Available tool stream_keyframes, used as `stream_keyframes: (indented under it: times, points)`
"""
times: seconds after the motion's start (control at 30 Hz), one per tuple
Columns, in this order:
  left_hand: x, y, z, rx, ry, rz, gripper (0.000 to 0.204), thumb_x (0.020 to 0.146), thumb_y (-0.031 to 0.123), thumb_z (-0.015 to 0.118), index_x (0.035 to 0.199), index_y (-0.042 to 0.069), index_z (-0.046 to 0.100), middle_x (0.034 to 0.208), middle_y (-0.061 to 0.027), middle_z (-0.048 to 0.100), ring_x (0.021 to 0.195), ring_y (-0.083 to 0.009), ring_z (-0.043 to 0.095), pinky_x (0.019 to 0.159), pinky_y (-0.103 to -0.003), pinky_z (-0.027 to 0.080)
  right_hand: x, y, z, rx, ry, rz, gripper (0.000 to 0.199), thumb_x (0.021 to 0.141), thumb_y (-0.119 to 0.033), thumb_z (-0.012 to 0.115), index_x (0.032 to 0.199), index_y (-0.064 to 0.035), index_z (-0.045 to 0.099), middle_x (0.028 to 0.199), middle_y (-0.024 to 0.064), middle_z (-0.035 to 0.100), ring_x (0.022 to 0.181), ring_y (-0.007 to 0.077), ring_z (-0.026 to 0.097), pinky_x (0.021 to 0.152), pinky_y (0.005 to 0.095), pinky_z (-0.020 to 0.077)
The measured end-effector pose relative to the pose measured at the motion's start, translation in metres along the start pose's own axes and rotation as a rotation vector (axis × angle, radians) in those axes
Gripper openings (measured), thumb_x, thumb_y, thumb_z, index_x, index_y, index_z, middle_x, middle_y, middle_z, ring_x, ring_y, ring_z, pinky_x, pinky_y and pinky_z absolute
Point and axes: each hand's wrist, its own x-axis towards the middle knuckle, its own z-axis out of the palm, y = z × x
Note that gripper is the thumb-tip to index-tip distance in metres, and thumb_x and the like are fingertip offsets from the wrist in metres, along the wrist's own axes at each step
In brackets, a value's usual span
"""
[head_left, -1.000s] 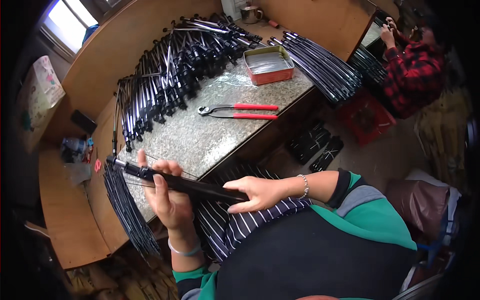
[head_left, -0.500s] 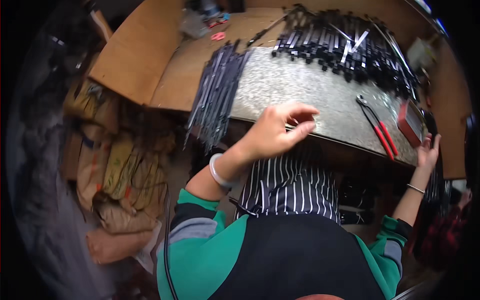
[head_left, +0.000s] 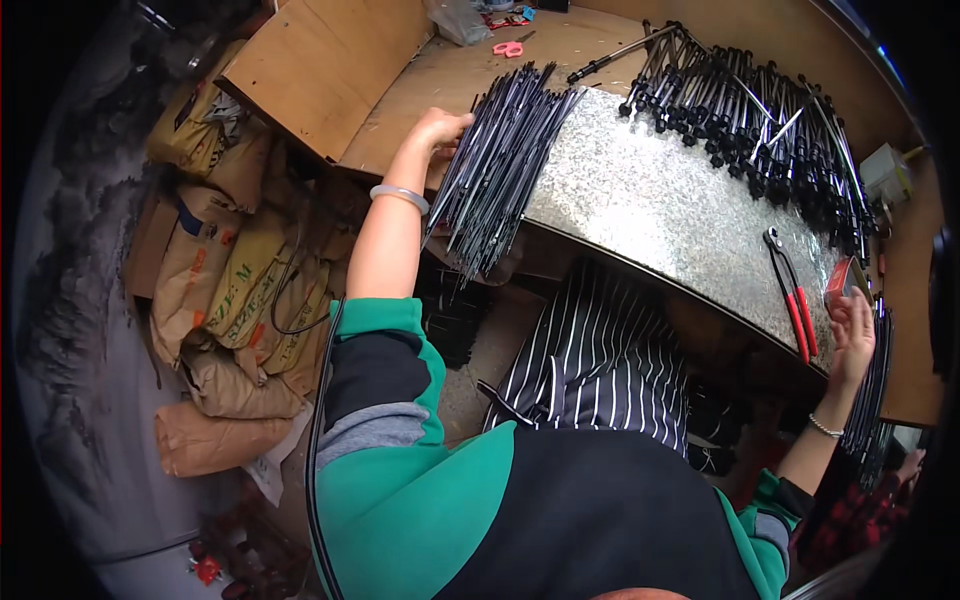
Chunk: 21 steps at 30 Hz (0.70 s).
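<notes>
My left hand reaches to the left edge of a bundle of thin black rods that overhangs the near table edge. Its fingers are bent against the outermost rods, with the fingertips partly hidden. At the right end of the table, my right hand is raised with fingers apart and nothing in it. Beside it stand a red box, partly covered by the fingers, and red-handled pliers lying on the speckled metal sheet. More dark rods hang past the right wrist.
A heap of rods with black end pieces lies along the back. Pink scissors and a clear plastic bag are at the far left. Wooden panels border the table. Sacks stand left; a person's red checked sleeve shows lower right.
My left hand has gone from above the table's near edge leftward to the rod bundle. The right hand stays by the red box with its fingers raised. The whole view has shifted.
</notes>
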Motion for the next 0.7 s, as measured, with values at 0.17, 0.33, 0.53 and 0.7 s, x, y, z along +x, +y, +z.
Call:
stream_keyframes:
  times: [0.17,0.33,0.53,0.7]
  points:
    - [-0.025,0.028,0.034,-0.088,-0.072,0.016,0.033,0.084,0.02,0.058,0.094,-0.01,0.065,0.098,-0.0241,0.067,0.086,-0.0348,0.066,0.072,-0.038,0.055,-0.037,0.002,0.071,-0.329,-0.145,-0.152,0.022,0.095,-0.013,0.055,0.113,0.0001,0.059,0.089,0.0054,0.063,0.071,0.0067,0.054,0.065,0.0172,0.0456]
    - [-0.001,0.02,0.038,0.443,0.161,0.229,0.03,0.085,0.017,0.053,0.095,-0.01,0.063,0.098,-0.0273,0.065,0.088,-0.0403,0.065,0.077,-0.042,0.053,-0.047,0.001,0.099,-0.43,-0.265,-0.198,0.02,0.094,-0.011,0.055,0.109,0.0006,0.061,0.087,0.0053,0.062,0.072,0.0081,0.055,0.065,0.0188,0.0452]
    - [-0.034,0.046,0.021,0.415,0.383,0.407,0.04,0.088,0.022,0.051,0.115,-0.007,0.046,0.1,-0.0278,0.063,0.085,-0.0438,0.063,0.083,-0.049,0.048,-0.049,-0.001,0.12,-0.372,-0.34,-0.198,0.018,0.093,-0.01,0.055,0.107,0.0005,0.061,0.085,0.005,0.062,0.072,0.0091,0.055,0.066,0.0199,0.0449]
    - [-0.067,0.077,0.007,0.434,0.601,0.555,0.037,0.09,0.02,0.049,0.116,-0.005,0.04,0.097,-0.0257,0.063,0.081,-0.0433,0.063,0.075,-0.049,0.049,-0.05,-0.016,0.146,-0.373,-0.417,-0.267,0.018,0.092,-0.008,0.057,0.108,-0.0003,0.061,0.084,0.0042,0.062,0.072,0.0095,0.056,0.067,0.0194,0.0447]
